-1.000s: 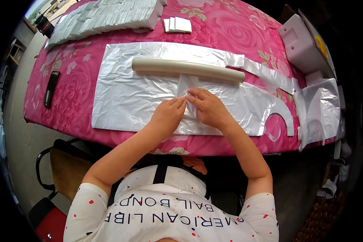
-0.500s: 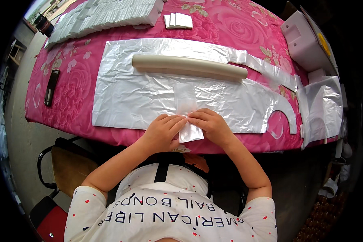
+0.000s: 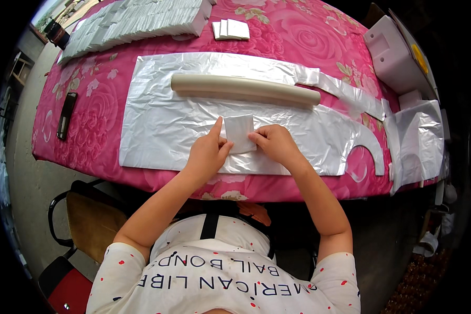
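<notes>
A folded white plastic apron (image 3: 239,133), now a small square packet, lies between my hands on a spread plastic apron (image 3: 162,136). My left hand (image 3: 209,152) has its thumb and curled fingers at the packet's lower left edge, with the index finger stretched up beside it. At the right edge, my right hand (image 3: 273,144) pinches the packet between thumb and curled fingers. Beyond the hands, a pale beige roller or tube (image 3: 246,89) lies across the spread apron.
Rows of folded white packets (image 3: 136,23) fill the far left, with a few more packets (image 3: 231,30) beside them. A dark stapler-like object (image 3: 67,116) lies on the pink flowered tablecloth (image 3: 97,141). More plastic sheets (image 3: 416,141) and a white foam box (image 3: 392,52) stand right.
The narrow strip near the table's front edge has become a square packet. Both hands have moved away from me and apart, to the packet's two sides.
</notes>
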### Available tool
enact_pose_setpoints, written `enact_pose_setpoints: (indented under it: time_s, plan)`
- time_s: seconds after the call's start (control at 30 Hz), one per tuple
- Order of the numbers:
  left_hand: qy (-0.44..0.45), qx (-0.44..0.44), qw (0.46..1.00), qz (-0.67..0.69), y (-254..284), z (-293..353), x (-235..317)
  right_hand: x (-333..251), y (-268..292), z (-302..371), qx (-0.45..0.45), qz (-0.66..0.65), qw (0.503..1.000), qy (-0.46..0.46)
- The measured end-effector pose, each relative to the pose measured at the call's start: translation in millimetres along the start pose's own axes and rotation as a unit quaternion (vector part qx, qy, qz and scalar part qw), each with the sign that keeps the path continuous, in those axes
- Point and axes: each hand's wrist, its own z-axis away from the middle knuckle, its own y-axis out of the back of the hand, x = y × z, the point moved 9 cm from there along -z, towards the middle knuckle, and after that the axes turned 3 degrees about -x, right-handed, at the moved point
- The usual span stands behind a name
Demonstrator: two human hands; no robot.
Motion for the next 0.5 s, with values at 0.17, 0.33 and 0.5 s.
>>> enact_pose_setpoints:
  time_s: [0.17, 0.33, 0.5]
  plan:
    - [0.048, -0.008, 0.998, 0.029, 0.0, -8.1, -10.8, -8.3, 0.1, -2.6, 0.019, 0.072, 0.997, 0.009]
    - [0.103, -0.015, 0.989, 0.108, 3.7, -4.1, -10.7, 5.8, -6.7, -11.8, -0.077, -0.003, 0.994, -0.079]
    - [-0.146, 0.070, 0.979, -0.127, 13.4, 10.1, 43.1, 13.1, -7.5, -19.4, -0.115, -0.047, 0.985, -0.117]
